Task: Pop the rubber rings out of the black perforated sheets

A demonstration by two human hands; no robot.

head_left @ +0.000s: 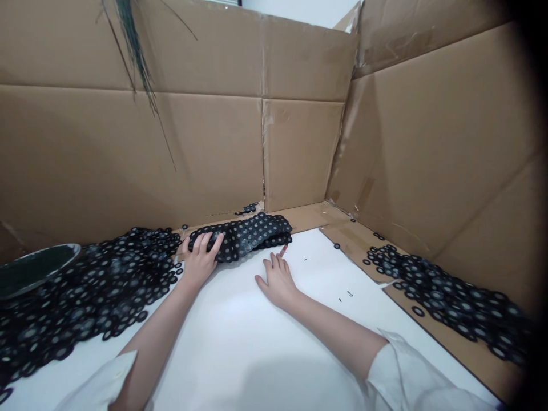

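My left hand (201, 260) rests with spread fingers on a dark bundle dotted with pale circles (252, 235), which looks like stacked sheets of joined black rings. To its right, my right hand (279, 279) lies low over the white board (240, 342), fingers apart. Just beyond those fingertips is a thin reddish stick-like tool (283, 250); whether they touch it I cannot tell. Left of my left arm spreads a large heap of black rings (115, 285). A few tiny black scraps (349, 294) lie on the board to the right.
Tall cardboard walls (192, 142) enclose the back and right. A shallow dark green dish with a pale rim (38, 265) sits at the left edge. Another pile of black rings (454, 297) lies along the right wall. Green bristly strands (135, 51) hang at upper left.
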